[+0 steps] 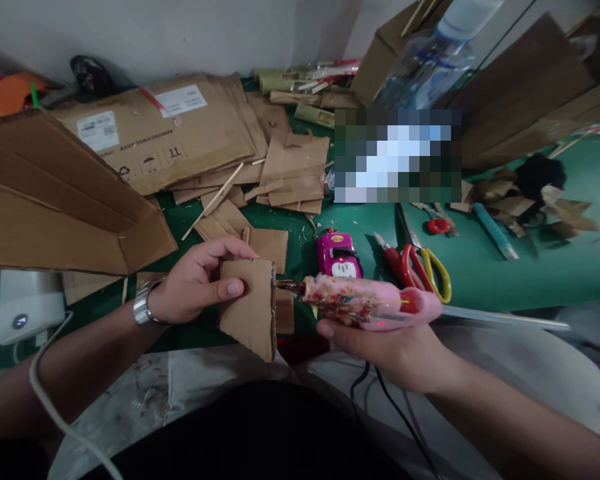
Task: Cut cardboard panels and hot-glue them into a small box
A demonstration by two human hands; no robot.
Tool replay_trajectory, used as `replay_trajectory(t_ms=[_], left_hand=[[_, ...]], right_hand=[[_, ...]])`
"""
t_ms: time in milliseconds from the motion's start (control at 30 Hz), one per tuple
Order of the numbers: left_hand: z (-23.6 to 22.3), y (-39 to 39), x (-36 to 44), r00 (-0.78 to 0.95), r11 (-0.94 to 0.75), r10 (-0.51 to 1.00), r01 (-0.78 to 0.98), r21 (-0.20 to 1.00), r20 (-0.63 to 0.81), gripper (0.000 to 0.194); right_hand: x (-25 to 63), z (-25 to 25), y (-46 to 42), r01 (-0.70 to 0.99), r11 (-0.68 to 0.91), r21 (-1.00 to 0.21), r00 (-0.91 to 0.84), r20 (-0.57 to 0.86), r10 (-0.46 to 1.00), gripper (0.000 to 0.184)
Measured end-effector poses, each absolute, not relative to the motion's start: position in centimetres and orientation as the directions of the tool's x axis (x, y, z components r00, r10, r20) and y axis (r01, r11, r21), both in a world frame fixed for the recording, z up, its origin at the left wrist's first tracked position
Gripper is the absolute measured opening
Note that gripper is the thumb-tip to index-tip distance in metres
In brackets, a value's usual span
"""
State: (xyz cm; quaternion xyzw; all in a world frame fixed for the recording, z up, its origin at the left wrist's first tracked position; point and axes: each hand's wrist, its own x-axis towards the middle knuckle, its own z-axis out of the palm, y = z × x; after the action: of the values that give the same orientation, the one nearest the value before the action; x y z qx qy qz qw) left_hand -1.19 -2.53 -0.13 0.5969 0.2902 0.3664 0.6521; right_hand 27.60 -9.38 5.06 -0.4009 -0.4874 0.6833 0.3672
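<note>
The left hand [193,283] pinches cardboard [250,310] while the right hand [397,350] grips a pink glue gun [363,300] at the cardboard's three o'clock.

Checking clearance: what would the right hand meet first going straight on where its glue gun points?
The cardboard piece in the left hand; depth is unclear, and the nozzle may be touching its edge.

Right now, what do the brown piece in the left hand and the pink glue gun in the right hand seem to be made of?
Brown piece: corrugated cardboard, matt; faint ridges and a layered edge show. Pink glue gun: probably moulded plastic, smooth at the rear, its front crusted with residue. Its nozzle may be metal, but brown staining leaves that open.
</note>
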Motion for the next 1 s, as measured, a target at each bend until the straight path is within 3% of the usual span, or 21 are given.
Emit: replay_trajectory(t_ms=[1000], left_hand=[[-0.14, -2.37, -1.12, 0.551, 0.03, 0.832, -0.161, 0.987, 0.064, 0.035]], right_hand=[[27.72, 5.18, -9.54, -0.013, -0.311, -0.95, -0.418, -0.278, 0.865, 0.035]])
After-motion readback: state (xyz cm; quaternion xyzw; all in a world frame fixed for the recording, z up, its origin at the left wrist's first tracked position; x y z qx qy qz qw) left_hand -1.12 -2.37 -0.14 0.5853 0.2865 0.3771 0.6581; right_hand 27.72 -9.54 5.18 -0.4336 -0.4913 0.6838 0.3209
